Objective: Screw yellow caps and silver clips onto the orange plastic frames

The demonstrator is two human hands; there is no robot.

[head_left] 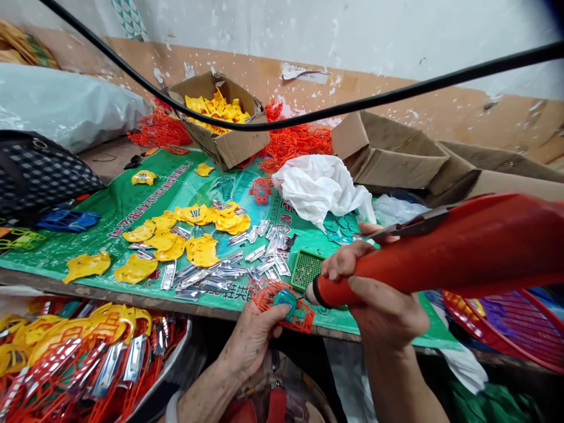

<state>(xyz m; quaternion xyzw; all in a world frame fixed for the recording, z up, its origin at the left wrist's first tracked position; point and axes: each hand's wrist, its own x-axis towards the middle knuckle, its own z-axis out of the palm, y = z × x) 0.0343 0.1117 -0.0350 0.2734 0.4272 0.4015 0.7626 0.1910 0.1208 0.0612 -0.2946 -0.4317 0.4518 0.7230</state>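
My left hand (253, 335) is closed on an orange plastic lattice frame (303, 319) at the table's front edge, the thumb pressing on a teal plastic piece (284, 298) that lies on the frame. My right hand (383, 308) wraps round a large red electric screwdriver (462, 252). Its tip points left and reaches the teal piece; whether it touches a screw I cannot tell. Just behind the frame lies a small green perforated tray (307, 268). Shiny metal plates (215, 274) and yellow plastic pieces (202, 251) are spread to the left.
A cardboard box (242, 144) of yellow parts stands at the back, beside orange frames (295, 141). Brown cartons (396, 155) and a white plastic bag (317, 185) are at right. A black cable (282, 124) hangs across. A full bin (176, 364) stands lower left.
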